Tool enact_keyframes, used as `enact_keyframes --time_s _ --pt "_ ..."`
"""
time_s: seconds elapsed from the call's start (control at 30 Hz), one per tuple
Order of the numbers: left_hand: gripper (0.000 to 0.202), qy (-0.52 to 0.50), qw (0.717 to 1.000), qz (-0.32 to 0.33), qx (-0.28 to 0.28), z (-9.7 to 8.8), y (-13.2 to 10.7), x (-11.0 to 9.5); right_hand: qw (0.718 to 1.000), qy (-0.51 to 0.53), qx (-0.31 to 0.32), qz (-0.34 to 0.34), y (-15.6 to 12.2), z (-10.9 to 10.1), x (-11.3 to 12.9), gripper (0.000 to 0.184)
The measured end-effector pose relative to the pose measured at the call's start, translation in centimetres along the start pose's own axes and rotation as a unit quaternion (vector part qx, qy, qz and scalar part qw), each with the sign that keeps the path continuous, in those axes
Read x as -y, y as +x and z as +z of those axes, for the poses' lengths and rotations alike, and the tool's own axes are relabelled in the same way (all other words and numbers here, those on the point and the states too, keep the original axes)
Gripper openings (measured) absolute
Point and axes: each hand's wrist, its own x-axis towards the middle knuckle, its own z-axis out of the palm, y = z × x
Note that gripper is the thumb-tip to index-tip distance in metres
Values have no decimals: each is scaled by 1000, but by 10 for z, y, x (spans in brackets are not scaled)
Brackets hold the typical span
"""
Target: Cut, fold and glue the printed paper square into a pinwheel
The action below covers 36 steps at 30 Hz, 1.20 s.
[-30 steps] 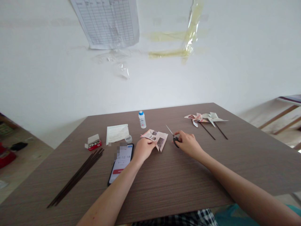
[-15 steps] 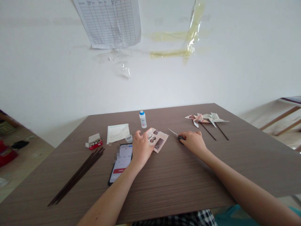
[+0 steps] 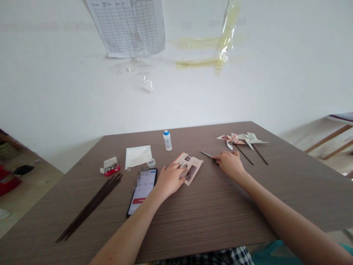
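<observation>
Head view, tabletop [image 3: 209,217] inspected. Containers: one small white bottle [image 3: 167,140] with a blue cap stands upright at the far side, its contents not visible. One small clear cup [image 3: 151,162] sits just beside the lower edge of a sheet of written paper [image 3: 138,155]; contents cannot be determined. One small red-and-white box [image 3: 111,166] lies open further left, its contents too small to identify.

Right hand [image 3: 230,163]: curled fingers [image 3: 223,157] closed around the handles of a pair of scissors [image 3: 209,156], blades shut and pointing left, toward the printed paper [image 3: 191,167] but not touching it. Left hand [image 3: 170,180]: fingers [image 3: 179,172] extended and lying on the near part of the printed paper; whether they grip it or only rest on it cannot be determined.

The printed paper lies flat on the tabletop, partly under the left hand and between both hands. A smartphone [image 3: 142,193] showing a timer lies just left of the left hand. A bundle of dark sticks [image 3: 91,206] lies at left, and two paper pinwheels [image 3: 242,139] on dark sticks lie at right, beyond the right hand
</observation>
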Motion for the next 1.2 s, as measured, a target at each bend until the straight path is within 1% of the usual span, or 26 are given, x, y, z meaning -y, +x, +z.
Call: enact_keyframes --time_s 0.13,0.3,0.43,0.57,0.67,0.87,0.93,1.0,1.07,1.13,1.2 --pt "43 -17 1000 22 -8 0 -1 -2 1000 18 -8 -5 5 8 -3 45" --pt "47 -5 1000 20 -15 4 0 -4 998 55 -35 5 15 17 -1 36" --pt "49 18 999 29 -6 4 -1 -4 996 74 -44 3 20 22 2 36" --pt "52 7 999 33 8 0 -4 0 994 99 -50 -18 19 28 0 37" --pt "53 -4 999 38 28 -5 -6 8 991 115 -64 -33 20 33 -6 42" --pt "62 3 996 63 61 -17 -14 20 987 121 -105 -20 31 41 -28 50" --pt "62 10 996 53 70 -21 -21 22 986 122 -109 -29 34 42 -34 47" --pt "65 15 996 41 74 -22 -30 23 985 124 -115 -43 37 42 -38 41" --pt "68 9 998 25 56 -21 -41 26 983 125 -121 -56 40 42 -40 31" --pt "62 15 999 11 32 -17 -51 29 982 126 -123 -67 42 41 -38 24" --pt "56 25 1000 3 18 -10 -60 32 981 129 -123 -81 45 41 -33 20"
